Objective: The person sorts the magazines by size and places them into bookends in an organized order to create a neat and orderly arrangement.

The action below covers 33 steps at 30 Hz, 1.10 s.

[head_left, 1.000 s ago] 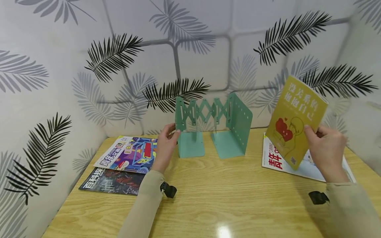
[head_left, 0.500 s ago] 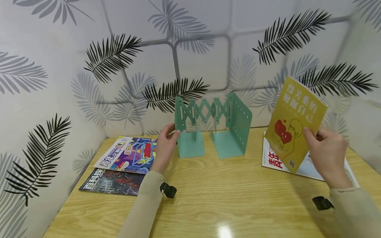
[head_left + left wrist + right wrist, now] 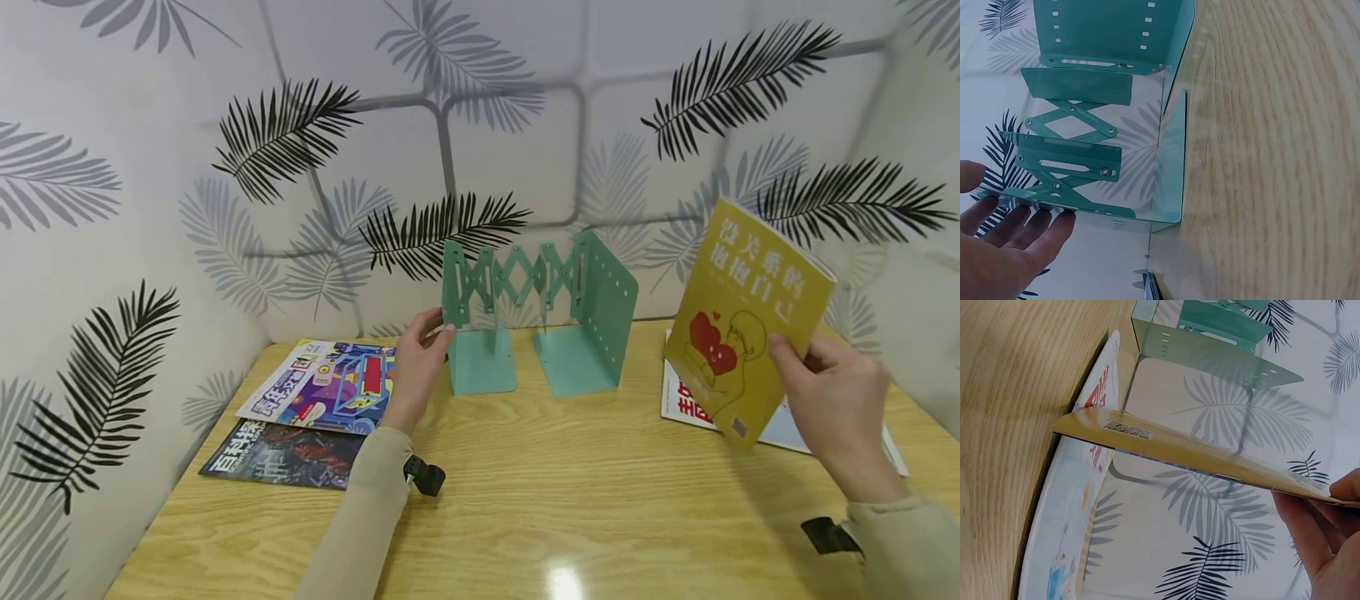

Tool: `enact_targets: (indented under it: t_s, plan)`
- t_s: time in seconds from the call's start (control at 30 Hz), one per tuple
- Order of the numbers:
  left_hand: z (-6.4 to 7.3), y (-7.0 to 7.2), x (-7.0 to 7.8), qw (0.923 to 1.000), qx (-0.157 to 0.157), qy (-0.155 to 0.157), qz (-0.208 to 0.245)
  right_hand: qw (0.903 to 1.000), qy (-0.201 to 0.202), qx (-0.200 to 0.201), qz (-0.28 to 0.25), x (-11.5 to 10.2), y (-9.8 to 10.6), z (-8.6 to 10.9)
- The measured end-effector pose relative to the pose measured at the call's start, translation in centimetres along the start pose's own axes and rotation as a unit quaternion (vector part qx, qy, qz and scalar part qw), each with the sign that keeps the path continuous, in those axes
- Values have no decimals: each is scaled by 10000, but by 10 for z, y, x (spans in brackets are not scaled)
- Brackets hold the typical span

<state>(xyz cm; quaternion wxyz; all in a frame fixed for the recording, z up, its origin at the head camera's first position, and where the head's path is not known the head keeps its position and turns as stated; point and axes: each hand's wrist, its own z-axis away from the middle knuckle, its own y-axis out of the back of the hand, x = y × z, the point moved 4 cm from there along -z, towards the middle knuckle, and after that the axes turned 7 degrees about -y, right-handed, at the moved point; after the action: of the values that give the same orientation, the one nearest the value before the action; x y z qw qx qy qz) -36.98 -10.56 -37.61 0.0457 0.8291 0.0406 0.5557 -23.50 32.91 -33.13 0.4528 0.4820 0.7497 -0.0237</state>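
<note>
Held up by the right hand (image 3: 836, 404), thumb on the cover and fingers tucked behind: a thin yellow paperback book (image 3: 738, 321) with a red heart and pale lettering on its front. Tilted in front of the white magazine with red characters (image 3: 1063, 512) on the pale wood-grain desk (image 3: 570, 475), well apart from the mint-green sheet-metal bookend (image 3: 611, 304) with its scissor links. Probably light enough for a one-handed pinch, but likely limp, being so slim; apt to bow or fan from a single-edge hold. Smooth-looking cover, so perhaps a little slick; best to catch covers and pages together, well in from the edge and near mid-height, rather than by one corner. Hardly fragile, most likely, though quick to crease at the corners. Caught between thumb and fingers of the left hand (image 3: 420, 362): the bookend's left upright plate. Thin, seemingly stiff metal, liable to slide or give at the links; better steadied by that broad plate than by the lattice.
</note>
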Motion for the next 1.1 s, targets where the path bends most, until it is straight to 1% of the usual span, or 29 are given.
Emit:
enact_targets:
  t_s: [0.13,0.17,0.2,0.3,0.37,0.4,0.47,0.53,0.6,0.77,0.8,0.93,1.1]
  plan:
    - [0,0,0,9999,-55,10,93,9999,17,-151,-29,-4,2,7]
    - [2,0,5,10000,-63,24,69,9998,4,-170,-33,-4,3,9]
    - [2,1,4,10000,-58,19,63,9998,0,-188,-22,-5,3,11]
    - [1,1,4,10000,-31,30,13,9999,151,-73,-2,-7,5,15]
    - [0,0,4,10000,-12,32,1,9999,171,-7,11,-8,6,17]
    - [-2,0,-1,10000,0,36,30,9998,219,20,13,-10,7,18]
    - [-2,0,1,10000,-9,82,51,9997,236,23,5,-11,9,21]
    - [-1,0,5,9999,-28,137,68,9997,247,4,-2,-12,10,23]
    - [2,0,13,9999,-43,158,43,9997,254,-64,-4,-14,12,26]
    - [11,0,34,9999,-69,156,-12,9997,-73,-230,9,-16,15,33]
    - [11,-1,35,9998,-69,159,-16,9997,-114,-236,10,-17,15,35]
    - [12,-1,36,9998,-64,185,7,9998,-17,-179,-127,-22,17,42]
    - [11,-1,36,9998,-73,180,45,9995,-62,-174,-248,-28,21,51]
